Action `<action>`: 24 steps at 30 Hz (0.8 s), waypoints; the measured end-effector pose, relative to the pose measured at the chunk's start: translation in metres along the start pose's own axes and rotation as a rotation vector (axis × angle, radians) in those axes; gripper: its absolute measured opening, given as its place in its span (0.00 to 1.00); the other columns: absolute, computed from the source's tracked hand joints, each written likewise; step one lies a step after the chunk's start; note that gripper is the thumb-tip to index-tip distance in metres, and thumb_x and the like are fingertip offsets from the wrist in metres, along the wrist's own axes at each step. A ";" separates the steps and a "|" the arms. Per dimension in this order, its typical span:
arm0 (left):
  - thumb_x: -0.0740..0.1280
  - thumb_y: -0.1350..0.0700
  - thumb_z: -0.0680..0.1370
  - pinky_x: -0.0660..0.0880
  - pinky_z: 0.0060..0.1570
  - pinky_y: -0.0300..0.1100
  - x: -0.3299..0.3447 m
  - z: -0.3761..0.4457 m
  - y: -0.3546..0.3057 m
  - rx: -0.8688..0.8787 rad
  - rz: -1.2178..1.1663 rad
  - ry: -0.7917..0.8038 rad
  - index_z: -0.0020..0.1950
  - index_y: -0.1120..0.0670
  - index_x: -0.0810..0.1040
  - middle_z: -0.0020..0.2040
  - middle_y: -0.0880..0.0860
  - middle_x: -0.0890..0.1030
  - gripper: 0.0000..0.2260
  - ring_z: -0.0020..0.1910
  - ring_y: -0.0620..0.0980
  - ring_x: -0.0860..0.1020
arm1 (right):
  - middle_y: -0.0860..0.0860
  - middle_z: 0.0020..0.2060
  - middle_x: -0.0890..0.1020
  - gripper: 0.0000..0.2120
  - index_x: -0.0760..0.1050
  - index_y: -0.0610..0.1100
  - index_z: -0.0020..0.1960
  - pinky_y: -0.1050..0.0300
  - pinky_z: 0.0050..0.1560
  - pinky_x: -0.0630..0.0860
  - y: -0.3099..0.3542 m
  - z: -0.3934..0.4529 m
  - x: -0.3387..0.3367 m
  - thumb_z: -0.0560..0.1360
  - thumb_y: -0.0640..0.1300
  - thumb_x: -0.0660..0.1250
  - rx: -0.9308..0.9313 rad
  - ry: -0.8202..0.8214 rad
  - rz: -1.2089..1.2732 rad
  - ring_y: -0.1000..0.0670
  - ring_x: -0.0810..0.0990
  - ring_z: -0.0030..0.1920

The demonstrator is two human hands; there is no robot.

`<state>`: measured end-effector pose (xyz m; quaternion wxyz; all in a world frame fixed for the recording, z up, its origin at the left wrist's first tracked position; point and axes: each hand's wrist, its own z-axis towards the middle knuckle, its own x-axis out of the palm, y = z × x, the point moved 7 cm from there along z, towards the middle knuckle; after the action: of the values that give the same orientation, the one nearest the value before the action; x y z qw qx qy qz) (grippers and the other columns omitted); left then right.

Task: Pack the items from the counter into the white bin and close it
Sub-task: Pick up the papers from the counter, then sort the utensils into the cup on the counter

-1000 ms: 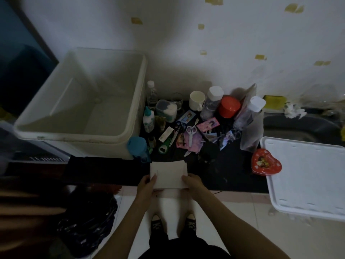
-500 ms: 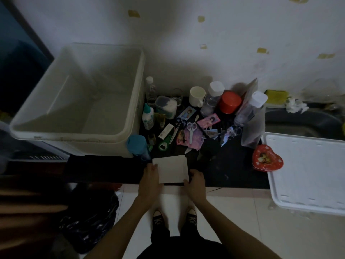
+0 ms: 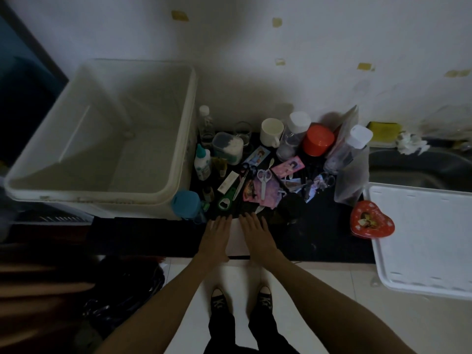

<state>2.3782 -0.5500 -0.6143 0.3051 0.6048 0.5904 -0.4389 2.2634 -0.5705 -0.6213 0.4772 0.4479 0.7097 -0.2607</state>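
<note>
We see a matt white plastic bin [image 3: 176, 139], a glossy red heart tin [image 3: 371, 221], a dark matt desk [image 3: 324, 236], and smooth pale floor tiles [image 3: 332, 284].

Bin [image 3: 178, 139]: off-white, plain. Lid [image 3: 421, 241]: white. Table [image 3: 319, 233]: black. Heart-shaped tin [image 3: 371, 221]: red with white dots (picture at centre, too small to read). Jar cap [image 3: 318, 139]: orange-red. Mug [image 3: 272, 131]: cream. Bottle cap [image 3: 185, 204]: teal-blue. Bottle opener [image 3: 224, 202]: green. Scissors [image 3: 264, 178]: pale lilac handles. Wall [image 3: 255, 60]: white, scattered yellow patches.
</note>
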 end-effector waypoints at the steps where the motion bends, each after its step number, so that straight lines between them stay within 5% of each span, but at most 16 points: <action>1: 0.79 0.44 0.65 0.46 0.76 0.52 0.000 0.000 0.000 0.006 -0.010 -0.003 0.79 0.60 0.42 0.78 0.58 0.54 0.58 0.77 0.56 0.53 | 0.42 0.78 0.51 0.55 0.40 0.40 0.79 0.43 0.77 0.43 0.000 0.000 -0.002 0.68 0.46 0.76 0.004 -0.014 0.009 0.41 0.47 0.78; 6: 0.78 0.46 0.63 0.52 0.76 0.50 0.001 0.003 0.004 0.047 -0.104 -0.054 0.77 0.58 0.55 0.72 0.55 0.63 0.50 0.73 0.55 0.63 | 0.41 0.73 0.61 0.47 0.46 0.38 0.79 0.46 0.77 0.48 -0.001 -0.002 -0.006 0.70 0.43 0.73 -0.006 -0.057 0.015 0.40 0.58 0.74; 10: 0.79 0.50 0.61 0.55 0.75 0.47 -0.004 0.002 0.003 0.068 -0.179 -0.071 0.75 0.59 0.58 0.70 0.57 0.65 0.49 0.71 0.56 0.64 | 0.42 0.75 0.58 0.45 0.46 0.39 0.79 0.46 0.78 0.48 -0.001 -0.001 -0.009 0.73 0.44 0.71 0.008 -0.077 0.030 0.41 0.55 0.76; 13: 0.80 0.47 0.62 0.51 0.76 0.47 -0.006 0.001 0.003 0.052 -0.155 -0.036 0.77 0.59 0.54 0.74 0.57 0.61 0.53 0.73 0.56 0.60 | 0.42 0.78 0.53 0.40 0.44 0.39 0.79 0.47 0.78 0.45 -0.003 -0.002 -0.011 0.77 0.44 0.65 -0.004 -0.096 0.050 0.42 0.50 0.78; 16: 0.80 0.41 0.60 0.47 0.77 0.49 -0.002 -0.001 0.005 0.025 -0.175 0.015 0.79 0.60 0.45 0.79 0.58 0.51 0.62 0.78 0.57 0.52 | 0.41 0.78 0.51 0.48 0.43 0.38 0.79 0.51 0.78 0.44 -0.004 -0.015 -0.016 0.72 0.44 0.72 -0.045 -0.133 0.105 0.43 0.49 0.78; 18: 0.81 0.40 0.58 0.47 0.77 0.50 -0.004 -0.004 0.006 0.023 -0.214 0.013 0.79 0.59 0.41 0.79 0.57 0.48 0.65 0.78 0.56 0.48 | 0.44 0.78 0.53 0.42 0.46 0.39 0.79 0.56 0.77 0.45 -0.007 -0.033 -0.022 0.75 0.41 0.69 -0.055 -0.178 0.226 0.45 0.53 0.78; 21: 0.81 0.45 0.61 0.52 0.75 0.48 -0.014 -0.011 0.005 0.034 -0.355 -0.010 0.79 0.59 0.44 0.79 0.56 0.48 0.60 0.78 0.54 0.50 | 0.47 0.72 0.67 0.30 0.63 0.44 0.75 0.57 0.73 0.60 -0.019 -0.063 -0.027 0.75 0.40 0.68 -0.010 -0.219 0.449 0.48 0.66 0.71; 24: 0.79 0.51 0.66 0.66 0.67 0.45 -0.030 -0.019 0.000 0.076 -0.457 -0.088 0.76 0.58 0.57 0.73 0.54 0.60 0.46 0.72 0.54 0.63 | 0.52 0.51 0.81 0.09 0.79 0.49 0.54 0.52 0.56 0.78 -0.042 -0.090 -0.023 0.74 0.44 0.68 0.067 -0.206 0.609 0.53 0.80 0.51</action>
<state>2.3843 -0.5462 -0.5796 0.2005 0.4468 0.6811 -0.5444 2.1900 -0.5270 -0.5655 0.5876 0.6264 0.4821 -0.1729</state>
